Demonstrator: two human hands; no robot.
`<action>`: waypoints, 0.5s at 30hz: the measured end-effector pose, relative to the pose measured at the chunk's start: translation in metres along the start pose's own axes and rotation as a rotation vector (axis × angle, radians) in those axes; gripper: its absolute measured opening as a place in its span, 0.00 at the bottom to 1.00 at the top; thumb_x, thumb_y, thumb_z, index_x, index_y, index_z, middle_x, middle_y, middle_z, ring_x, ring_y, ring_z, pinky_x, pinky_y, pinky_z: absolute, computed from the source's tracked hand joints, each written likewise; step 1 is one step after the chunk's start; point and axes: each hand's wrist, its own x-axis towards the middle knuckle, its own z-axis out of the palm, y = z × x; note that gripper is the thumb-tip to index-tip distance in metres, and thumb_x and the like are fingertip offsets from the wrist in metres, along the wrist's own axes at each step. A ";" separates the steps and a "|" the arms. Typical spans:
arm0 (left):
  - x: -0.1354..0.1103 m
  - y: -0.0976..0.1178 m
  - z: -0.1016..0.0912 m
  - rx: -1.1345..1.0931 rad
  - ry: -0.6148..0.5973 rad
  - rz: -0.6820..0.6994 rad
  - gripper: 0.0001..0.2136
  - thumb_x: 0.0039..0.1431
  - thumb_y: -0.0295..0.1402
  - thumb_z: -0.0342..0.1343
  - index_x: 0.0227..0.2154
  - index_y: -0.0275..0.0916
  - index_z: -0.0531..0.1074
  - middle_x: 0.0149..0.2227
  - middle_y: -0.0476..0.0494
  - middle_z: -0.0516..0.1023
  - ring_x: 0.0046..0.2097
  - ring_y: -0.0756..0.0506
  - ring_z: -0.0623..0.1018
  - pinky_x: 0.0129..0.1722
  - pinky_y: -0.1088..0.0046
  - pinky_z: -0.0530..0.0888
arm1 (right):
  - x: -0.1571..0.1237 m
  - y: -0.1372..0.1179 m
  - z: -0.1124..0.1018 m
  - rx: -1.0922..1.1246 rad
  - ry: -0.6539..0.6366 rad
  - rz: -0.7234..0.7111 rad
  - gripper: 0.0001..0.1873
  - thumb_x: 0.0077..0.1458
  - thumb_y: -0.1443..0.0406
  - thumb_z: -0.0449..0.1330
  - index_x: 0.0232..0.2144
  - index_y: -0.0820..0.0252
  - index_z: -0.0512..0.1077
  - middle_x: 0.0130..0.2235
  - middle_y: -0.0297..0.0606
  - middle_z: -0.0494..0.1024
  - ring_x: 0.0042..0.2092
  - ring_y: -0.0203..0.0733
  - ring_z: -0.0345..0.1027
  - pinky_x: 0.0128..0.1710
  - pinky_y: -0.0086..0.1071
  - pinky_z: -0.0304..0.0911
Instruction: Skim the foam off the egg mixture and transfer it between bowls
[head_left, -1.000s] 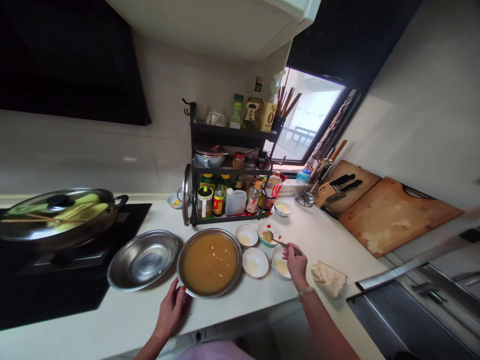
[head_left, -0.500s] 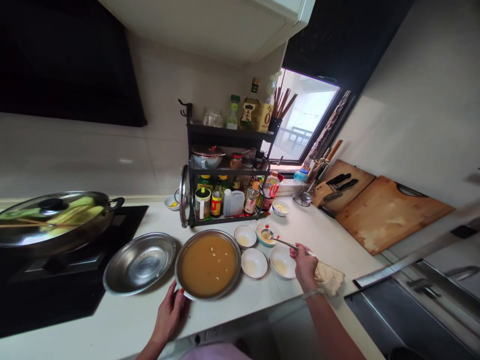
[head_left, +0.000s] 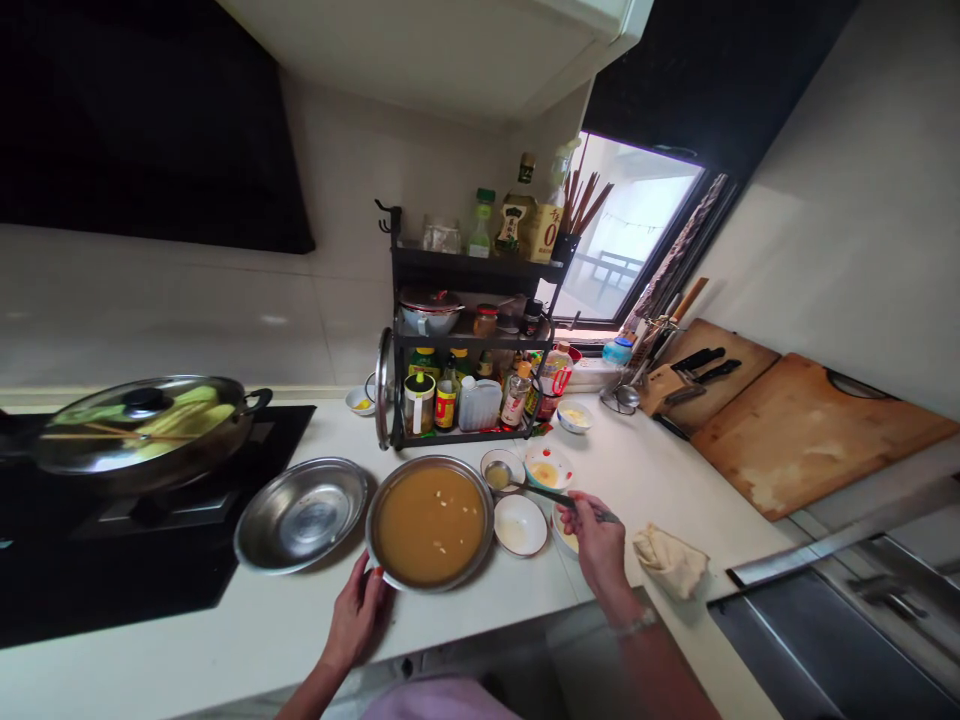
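Note:
At the lower left rim of a round metal bowl [head_left: 490,520] of brown liquid with pale bits, my left hand [head_left: 358,612] holds on with its fingers curled against the side. My right hand [head_left: 598,545] grips the handle of a metal spoon [head_left: 541,492]. The spoon's head carries some liquid and is over a small white bowl [head_left: 516,458]. Beside it are a patterned bowl [head_left: 566,470] with yellowish liquid and another white bowl [head_left: 541,537]. A further bowl [head_left: 559,530] lies partly hidden behind my right hand.
A second metal bowl [head_left: 259,530] stands to the left, near a lidded pan [head_left: 225,450] on the stove. Behind is a black rack [head_left: 472,342] of bottles. Rightward lie a folded cloth [head_left: 671,562], cutting boards [head_left: 810,430] and the sink [head_left: 795,640].
My right hand has moved the spoon left, from over the patterned bowl to over the small white bowl. The view has shifted slightly; my left hand stays at the metal bowl's rim.

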 end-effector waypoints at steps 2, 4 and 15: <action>-0.001 0.003 0.000 -0.005 -0.005 -0.006 0.36 0.52 0.56 0.48 0.55 0.30 0.64 0.24 0.49 0.77 0.27 0.45 0.76 0.32 0.69 0.73 | -0.014 0.003 0.010 -0.063 -0.064 -0.014 0.20 0.45 0.52 0.64 0.32 0.64 0.73 0.19 0.34 0.73 0.21 0.38 0.68 0.19 0.28 0.63; -0.001 0.004 0.000 0.008 -0.009 -0.007 0.37 0.53 0.56 0.46 0.55 0.29 0.63 0.23 0.49 0.76 0.27 0.45 0.76 0.31 0.69 0.73 | -0.028 0.008 0.017 -0.127 -0.157 -0.067 0.20 0.49 0.52 0.62 0.34 0.64 0.74 0.18 0.34 0.72 0.22 0.39 0.68 0.21 0.29 0.65; 0.002 -0.010 0.000 0.027 -0.013 -0.001 0.36 0.53 0.56 0.47 0.55 0.30 0.62 0.25 0.48 0.78 0.27 0.45 0.76 0.34 0.69 0.74 | -0.014 0.009 0.000 -0.340 -0.284 -0.480 0.14 0.59 0.60 0.52 0.40 0.59 0.74 0.29 0.37 0.75 0.26 0.35 0.68 0.26 0.29 0.69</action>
